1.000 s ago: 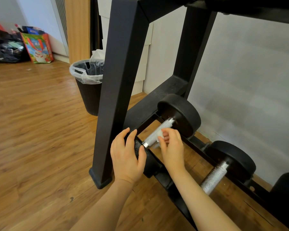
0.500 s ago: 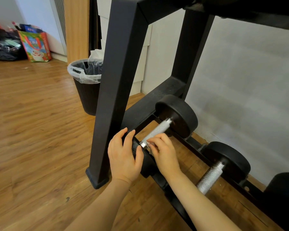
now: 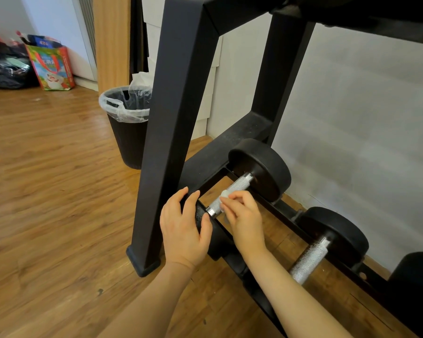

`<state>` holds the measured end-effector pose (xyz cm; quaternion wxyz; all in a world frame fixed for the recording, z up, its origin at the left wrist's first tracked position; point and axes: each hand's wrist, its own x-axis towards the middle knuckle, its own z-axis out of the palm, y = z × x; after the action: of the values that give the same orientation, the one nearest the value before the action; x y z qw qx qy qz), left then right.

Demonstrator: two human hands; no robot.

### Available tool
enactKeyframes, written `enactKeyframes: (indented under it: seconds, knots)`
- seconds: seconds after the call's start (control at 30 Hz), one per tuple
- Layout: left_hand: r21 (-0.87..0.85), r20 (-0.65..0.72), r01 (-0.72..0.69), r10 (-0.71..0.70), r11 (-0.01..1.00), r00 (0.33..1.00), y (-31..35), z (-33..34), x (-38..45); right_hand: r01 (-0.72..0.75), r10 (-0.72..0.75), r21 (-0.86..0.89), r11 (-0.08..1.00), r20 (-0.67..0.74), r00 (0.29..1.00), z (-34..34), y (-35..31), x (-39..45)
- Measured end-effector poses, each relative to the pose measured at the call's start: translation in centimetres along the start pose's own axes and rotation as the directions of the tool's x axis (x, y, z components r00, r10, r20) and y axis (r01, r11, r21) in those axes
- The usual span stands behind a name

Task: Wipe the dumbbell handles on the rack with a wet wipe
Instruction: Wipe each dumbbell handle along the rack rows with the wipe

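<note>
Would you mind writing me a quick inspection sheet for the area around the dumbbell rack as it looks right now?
Surface: wooden floor, with a small dark speck near the rack's foot.
Job's things: black rack; first dumbbell's knurled handle with the white wipe against it; second dumbbell handle untouched by either hand.
Clutter: nothing seen on the rack's lower tier besides the dumbbells.
Grippers: left hand grips the first dumbbell's near weight; right hand pinches the wipe.
Cables: nothing seen.
Surroundings: lined black bin behind the rack; colourful bag and dark bags by the far wall; grey wall behind the rack.
</note>
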<state>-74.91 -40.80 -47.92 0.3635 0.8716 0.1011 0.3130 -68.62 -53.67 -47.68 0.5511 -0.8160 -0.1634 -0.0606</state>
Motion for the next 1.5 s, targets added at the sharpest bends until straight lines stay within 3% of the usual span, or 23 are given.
enactKeyframes:
  seconds: [0.17, 0.3, 0.5, 0.6, 0.77, 0.9, 1.03, 1.2, 1.37, 1.5]
  knots:
    - [-0.005, 0.057, 0.002, -0.002, 1.000, 0.998, 0.0, -0.3, 0.1, 0.260, -0.236, -0.340, 0.904, 0.111, 0.965, -0.5, 1.4, 0.7]
    - [-0.024, 0.150, -0.065, 0.067, 0.998, 0.986, -1.5, -1.1, 0.4, 0.367, -0.289, -0.420, 0.830, 0.239, 0.927, -1.7, 0.8, 1.8]
    - [-0.026, 0.149, -0.070, 0.073, 0.997, 0.986, -2.4, -1.3, 0.7, 0.595, -0.444, -0.528, 0.606, 0.395, 0.804, -2.3, 0.1, 3.6]
    - [-0.053, 0.128, -0.071, 0.077, 0.996, 0.989, -2.5, -1.1, 0.6, 0.586, -0.382, -0.500, 0.638, 0.456, 0.804, -1.8, 0.3, 3.7]
    - [-0.089, 0.081, -0.077, 0.084, 0.993, 0.993, -2.6, -0.7, 0.7, 0.586, -0.434, -0.480, 0.653, 0.397, 0.809, -0.9, -0.3, 4.1]
    - [-0.086, 0.068, -0.098, 0.104, 0.992, 0.992, -2.6, -0.7, 0.8, 0.629, -0.446, -0.466, 0.622, 0.449, 0.774, -1.4, -0.5, 4.3]
    - [-0.091, 0.060, -0.108, 0.114, 0.990, 0.992, -2.7, -0.7, 0.8, 0.581, -0.446, -0.508, 0.635, 0.373, 0.814, -2.2, 0.4, 4.9]
    - [-0.094, 0.063, -0.095, 0.101, 0.991, 0.993, -2.6, -0.7, 0.8, 0.667, -0.451, -0.429, 0.609, 0.504, 0.736, -1.0, -0.1, 3.9]
    - [-0.098, 0.086, -0.069, 0.077, 0.993, 0.993, -2.6, -0.7, 0.8, 0.631, -0.453, -0.480, 0.610, 0.441, 0.774, -1.5, 0.2, 4.5]
    - [-0.097, 0.082, -0.060, 0.068, 0.994, 0.994, -2.7, -0.7, 0.8, 0.654, -0.403, -0.498, 0.570, 0.524, 0.750, -1.3, -0.2, 3.7]
